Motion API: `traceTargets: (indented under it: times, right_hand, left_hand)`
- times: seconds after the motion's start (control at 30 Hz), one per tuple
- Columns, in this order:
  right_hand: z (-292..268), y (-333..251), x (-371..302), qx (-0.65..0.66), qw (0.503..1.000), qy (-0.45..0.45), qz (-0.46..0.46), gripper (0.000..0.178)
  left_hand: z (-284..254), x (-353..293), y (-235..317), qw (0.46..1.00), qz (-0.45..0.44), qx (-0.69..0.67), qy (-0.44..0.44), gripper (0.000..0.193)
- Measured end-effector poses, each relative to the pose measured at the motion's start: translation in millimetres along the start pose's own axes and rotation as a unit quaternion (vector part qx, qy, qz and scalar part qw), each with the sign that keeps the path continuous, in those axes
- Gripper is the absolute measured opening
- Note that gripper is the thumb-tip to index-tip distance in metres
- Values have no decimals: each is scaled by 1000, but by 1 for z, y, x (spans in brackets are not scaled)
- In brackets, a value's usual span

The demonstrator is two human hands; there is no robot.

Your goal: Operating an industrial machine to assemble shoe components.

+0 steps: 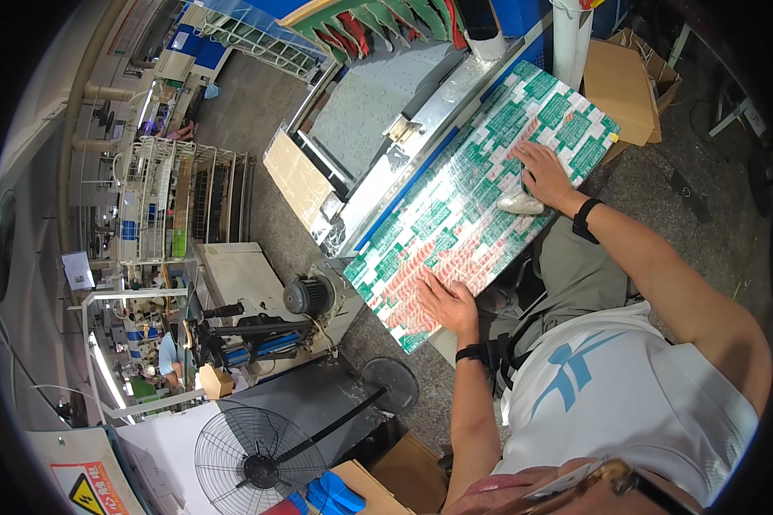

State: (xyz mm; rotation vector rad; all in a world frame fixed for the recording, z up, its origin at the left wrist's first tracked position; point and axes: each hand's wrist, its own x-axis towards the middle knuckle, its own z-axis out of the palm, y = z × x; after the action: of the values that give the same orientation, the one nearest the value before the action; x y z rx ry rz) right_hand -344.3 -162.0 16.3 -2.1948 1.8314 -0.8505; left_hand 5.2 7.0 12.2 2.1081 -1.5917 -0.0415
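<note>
A long work board with a green-and-white patterned, glossy cover lies slantwise in front of me. Many small pale-red pieces are laid in close rows over its near left part. My left hand rests flat on them with its fingers spread. Farther right, my right hand reaches over the board, fingers stretched out near a small group of the same reddish pieces. Just below that palm sits a whitish, rounded bundle; what it is I cannot make out. Neither hand visibly grips anything.
Beyond the board stands a machine with a grey bed and a metal front rail; torn green and red sheeting hangs above it. Cardboard boxes stand at the right. A motor and a floor fan are at the left.
</note>
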Motion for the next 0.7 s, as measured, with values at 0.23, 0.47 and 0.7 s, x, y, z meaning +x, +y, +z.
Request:
traceTargets:
  times: [0.23, 0.47, 0.7]
  right_hand:
    - [-1, -1, 0, 3, 1000, 5, -1, 51]
    - [-2, -2, -1, 10, 1000, -3, 11, 51]
    - [-2, -1, -1, 12, 1000, 6, -1, 52]
  left_hand:
    - [0, 0, 0, 1000, -10, -12, -11, 74]
    - [1, -1, 0, 1000, 0, -5, 1, 74]
    - [2, -1, -2, 1000, 2, 3, -2, 73]
